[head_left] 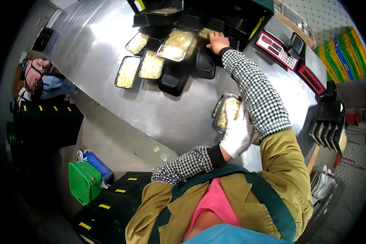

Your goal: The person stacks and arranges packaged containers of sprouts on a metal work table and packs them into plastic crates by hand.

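My left hand (237,136), in a white glove, is closed on a clear-lidded tray of pale shredded food (227,112) close to my body. Another tray edge shows just beneath that one. My bare right hand (218,42) reaches to the back of the table, its fingers bent over a food tray (205,33) whose contents look yellowish; its far side is hidden. To the left of that hand, a filled tray (177,44) rests on others. Further filled trays (151,65) (128,72) lie nearby, among black trays turned upside down (174,80).
A steel table (97,61) carries everything. Red scales (276,49) stand at the right, beside a dark green crate (266,10) at the back. Black crates (110,203) and a green basket (84,183) are below left. Another person (49,79) is at far left.
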Tool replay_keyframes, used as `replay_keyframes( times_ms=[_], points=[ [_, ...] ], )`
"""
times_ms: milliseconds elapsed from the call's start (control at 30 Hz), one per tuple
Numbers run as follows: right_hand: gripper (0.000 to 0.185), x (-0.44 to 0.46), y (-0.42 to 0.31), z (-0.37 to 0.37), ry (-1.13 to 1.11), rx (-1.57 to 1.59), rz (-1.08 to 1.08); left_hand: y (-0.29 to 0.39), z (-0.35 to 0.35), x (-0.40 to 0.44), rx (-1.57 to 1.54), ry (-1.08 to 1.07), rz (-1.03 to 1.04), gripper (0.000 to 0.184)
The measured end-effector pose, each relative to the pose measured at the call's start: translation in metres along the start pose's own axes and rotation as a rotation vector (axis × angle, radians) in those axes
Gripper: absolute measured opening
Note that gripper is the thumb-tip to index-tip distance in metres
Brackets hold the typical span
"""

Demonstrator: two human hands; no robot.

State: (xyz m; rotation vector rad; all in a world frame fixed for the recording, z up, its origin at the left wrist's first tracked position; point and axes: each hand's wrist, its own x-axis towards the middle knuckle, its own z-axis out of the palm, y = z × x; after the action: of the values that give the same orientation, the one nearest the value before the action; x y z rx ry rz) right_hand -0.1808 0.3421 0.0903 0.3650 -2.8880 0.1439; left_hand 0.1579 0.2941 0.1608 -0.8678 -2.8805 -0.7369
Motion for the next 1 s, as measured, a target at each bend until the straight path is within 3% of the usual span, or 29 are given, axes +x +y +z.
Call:
replay_keyframes(
  times_ms=[67, 100, 133, 200, 300, 367, 400, 467, 533, 600, 667, 767, 800, 900, 1000],
  points=[
    [0.033, 0.018, 0.009, 0.031, 0.019, -0.144, -0.025, -0.005, 0.015, -0.001, -0.074, 0.079, -0.067, 0.051],
    [0.029, 0.025, 0.017, 0.041, -0.019, -0.044, -0.054, -0.006, -0.002, 0.002, -0.177, 0.135, -0.073, 0.055],
    [0.027, 0.019, 0.017, 0.026, -0.037, 0.018, -0.139, -0.006, -0.020, 0.006, -0.280, 0.192, -0.074, 0.058],
    [0.019, 0.006, 0.033, -0.016, -0.123, 0.139, -0.368, -0.013, -0.037, 0.009, -0.200, 0.095, 0.029, 0.064],
    [0.025, -0.051, 0.046, -0.128, -0.078, 0.597, -0.437, -0.030, -0.016, 0.015, -0.236, 0.162, 0.034, 0.059],
    [0.018, -0.111, 0.046, -0.215, -0.164, 0.647, -0.392, -0.020, -0.032, 0.017, -2.152, 0.257, -0.474, 0.050],
    [0.015, -0.141, 0.045, -0.253, -0.114, 0.562, -0.500, -0.036, -0.029, 0.013, -1.549, 0.208, -0.198, 0.053],
    [0.018, -0.197, 0.056, -0.283, -0.009, 0.634, -0.564, -0.068, -0.033, 0.013, -0.622, -0.110, -0.070, 0.059],
    [0.016, -0.246, 0.053, -0.298, -0.002, 0.558, -0.607, -0.080, -0.040, 0.010, -0.715, -0.278, -0.216, 0.056],
    [0.015, -0.285, 0.054, -0.290, -0.046, 0.475, -0.634, -0.087, -0.047, 0.005, -1.556, -0.066, -0.236, 0.047],
    [0.021, -0.314, 0.055, -0.279, -0.132, 0.387, -0.606, -0.096, -0.054, 0.016, -1.910, 0.119, -0.232, 0.042],
    [0.026, -0.333, 0.063, -0.267, -0.147, 0.415, -0.505, -0.090, -0.082, 0.018, -1.818, 0.375, -0.198, 0.039],
    [0.027, -0.333, 0.066, -0.269, -0.119, 0.398, -0.496, -0.082, -0.084, 0.009, -1.528, 0.457, -0.106, 0.039],
    [0.028, -0.340, 0.064, -0.273, -0.052, 0.364, -0.457, -0.002, -0.140, -0.001, -0.329, 0.362, 0.424, 0.052],
    [0.029, -0.340, 0.071, -0.270, -0.049, 0.332, -0.485, 0.017, -0.118, 0.027, 0.279, 0.126, 0.469, 0.054]
  ],
)
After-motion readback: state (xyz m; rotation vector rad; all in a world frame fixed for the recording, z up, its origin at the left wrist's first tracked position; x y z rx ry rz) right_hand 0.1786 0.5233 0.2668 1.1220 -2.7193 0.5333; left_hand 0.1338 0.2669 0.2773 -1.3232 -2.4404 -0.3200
